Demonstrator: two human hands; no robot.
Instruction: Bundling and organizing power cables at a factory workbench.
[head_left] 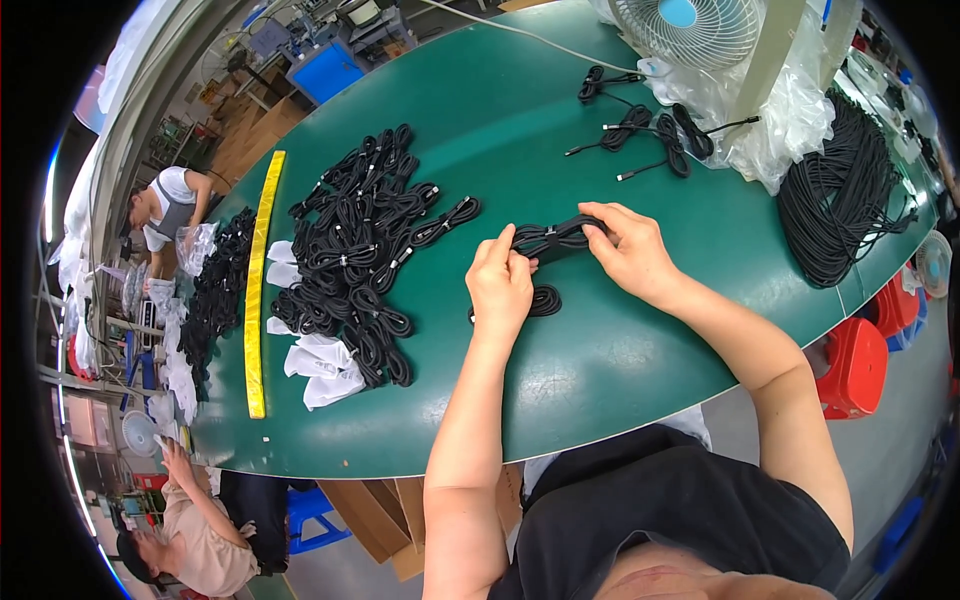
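Between my two hands, just above the green table (600, 380), is a coiled black cable (553, 238) tied round its middle. My left hand (500, 280) pinches the coil's left end. At the other end, the thumb and fingers of my right hand (632, 250) close on the loops. Another small black coil (545, 301) lies beneath, partly hidden by my left hand and wrist. Left of my hands spreads a large pile of coiled black cables (350, 240), many with light metal plugs showing.
A yellow strip (262, 290) divides the pile from more black cables (220, 280). White bags (325, 368) touch the pile. Several loose cables (660, 130), clear plastic, a fan (690, 30) and a big black cable bundle (840, 200) occupy the far right. Two people work at left.
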